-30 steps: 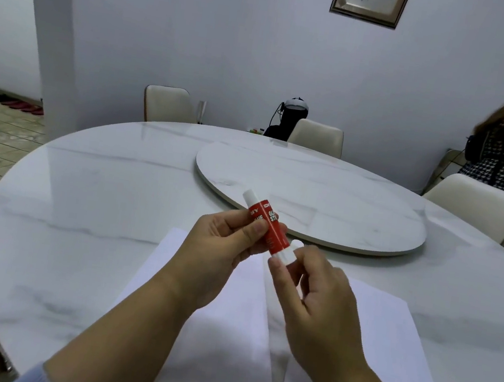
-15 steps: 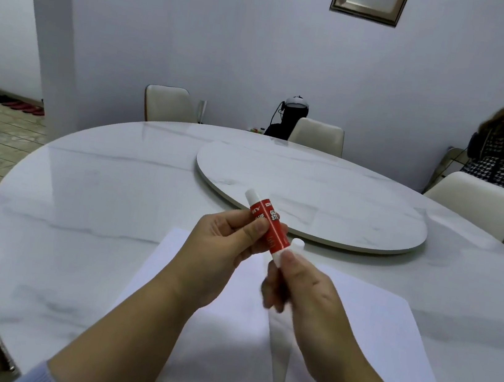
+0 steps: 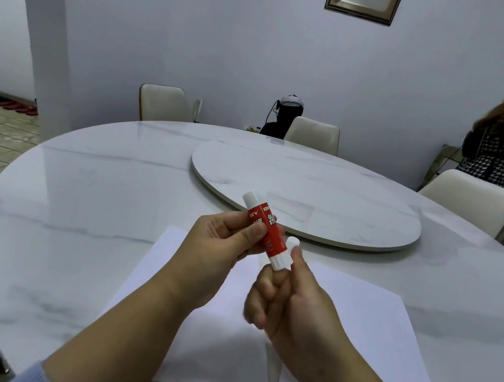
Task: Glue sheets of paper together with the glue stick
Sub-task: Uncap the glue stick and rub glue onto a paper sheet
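Holding the glue stick [image 3: 266, 231] by its red barrel, the left hand [image 3: 219, 251] is closed on it between thumb and fingers, above the sheets and tilted with one white end pointing up and away. The right hand [image 3: 290, 300] is curled into a loose fist at the stick's lower white end; a small white cylinder [image 3: 292, 243], probably the cap, stands above its thumb, just beside the barrel. Whether that piece is pinched in the fingers or still seated on the stick cannot be told.

Below both hands, two sheets of paper lie flat on the marble table [image 3: 81, 199]: the left sheet [image 3: 206, 346] and the right sheet [image 3: 369, 337], side by side with a narrow gap near the front edge. No glue is visible on either sheet.

Judged status: preparation only. Remaining steps: expose the glue, apply it to one sheet, lay the other on top and press.

Compared with the frame one second earlier, the right hand has closed from an open, extended-finger pose into a fist and dropped slightly lower. The left hand's hold, the stick's tilt and both sheets are unchanged.
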A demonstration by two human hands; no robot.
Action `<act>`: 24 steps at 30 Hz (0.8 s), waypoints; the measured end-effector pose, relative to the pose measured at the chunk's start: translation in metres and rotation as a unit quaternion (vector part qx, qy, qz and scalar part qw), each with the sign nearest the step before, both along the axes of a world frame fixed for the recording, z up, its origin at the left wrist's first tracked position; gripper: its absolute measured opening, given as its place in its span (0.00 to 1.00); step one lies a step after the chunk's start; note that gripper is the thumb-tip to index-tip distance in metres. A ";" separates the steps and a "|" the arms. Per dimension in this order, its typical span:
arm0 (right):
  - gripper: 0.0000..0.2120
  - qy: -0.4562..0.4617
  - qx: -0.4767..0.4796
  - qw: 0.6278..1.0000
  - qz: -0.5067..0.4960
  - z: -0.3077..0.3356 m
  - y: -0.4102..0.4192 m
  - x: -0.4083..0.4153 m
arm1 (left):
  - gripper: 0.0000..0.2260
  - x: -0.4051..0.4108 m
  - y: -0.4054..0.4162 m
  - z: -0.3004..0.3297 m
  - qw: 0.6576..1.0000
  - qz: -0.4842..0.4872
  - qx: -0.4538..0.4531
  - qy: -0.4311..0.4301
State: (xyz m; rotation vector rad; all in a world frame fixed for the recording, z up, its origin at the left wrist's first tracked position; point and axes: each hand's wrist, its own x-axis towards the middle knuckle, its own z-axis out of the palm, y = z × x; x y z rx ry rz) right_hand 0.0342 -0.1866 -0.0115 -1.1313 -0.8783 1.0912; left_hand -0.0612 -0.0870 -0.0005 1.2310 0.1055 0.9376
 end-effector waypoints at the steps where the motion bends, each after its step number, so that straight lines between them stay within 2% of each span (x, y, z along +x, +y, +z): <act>1: 0.30 -0.080 0.006 0.996 -0.037 -0.004 0.000 0.002 | 0.09 0.000 0.000 0.000 1.000 0.009 0.002 0.003; 3: 0.21 -0.255 0.056 0.955 -0.143 -0.006 0.000 0.005 | 0.09 0.000 0.001 0.000 1.000 0.023 0.008 0.015; 5: 0.19 -0.285 0.091 0.940 -0.164 -0.008 0.000 0.007 | 0.09 0.001 0.001 -0.001 1.000 0.016 0.009 0.016; 6: 0.21 -0.223 0.089 0.962 -0.132 -0.007 0.000 0.007 | 0.10 0.001 0.000 -0.001 1.000 0.011 0.010 0.013; 7: 0.23 -0.119 0.071 0.987 -0.079 -0.003 -0.001 0.004 | 0.10 0.001 0.000 -0.001 1.000 0.008 0.010 0.011; 8: 0.26 -0.026 0.050 0.998 -0.025 0.000 -0.001 0.003 | 0.10 0.002 0.000 -0.001 1.000 0.007 0.010 0.010; 9: 0.29 0.022 0.030 0.999 0.011 0.002 -0.002 0.003 | 0.10 0.002 0.000 -0.001 1.000 0.007 0.010 0.012; 10: 0.30 0.014 0.017 1.000 0.019 0.002 -0.002 0.004 | 0.10 0.002 0.001 -0.001 1.000 0.011 0.013 0.014; 13: 0.26 -0.162 0.029 0.984 -0.068 -0.004 0.000 0.007 | 0.10 0.002 0.002 -0.002 0.999 0.029 0.018 0.021; 15: 0.24 -0.224 0.064 0.965 -0.117 -0.006 0.000 0.007 | 0.10 0.001 0.004 -0.002 0.999 0.036 0.020 0.029; 17: 0.25 -0.184 0.064 0.974 -0.116 -0.007 0.001 0.006 | 0.10 0.002 0.004 -0.003 0.999 0.022 0.027 0.025; 20: 0.30 0.002 0.022 0.999 -0.030 -0.004 0.003 0.005 | 0.10 0.003 0.004 -0.004 0.999 0.015 0.035 0.021; 22: 0.31 0.025 0.020 0.999 -0.028 -0.007 0.005 0.009 | 0.10 0.003 0.004 -0.005 0.998 0.025 0.041 0.027; 24: 0.27 0.047 0.035 0.997 -0.060 -0.008 0.008 0.011 | 0.10 0.004 0.004 -0.005 0.997 0.043 0.056 0.045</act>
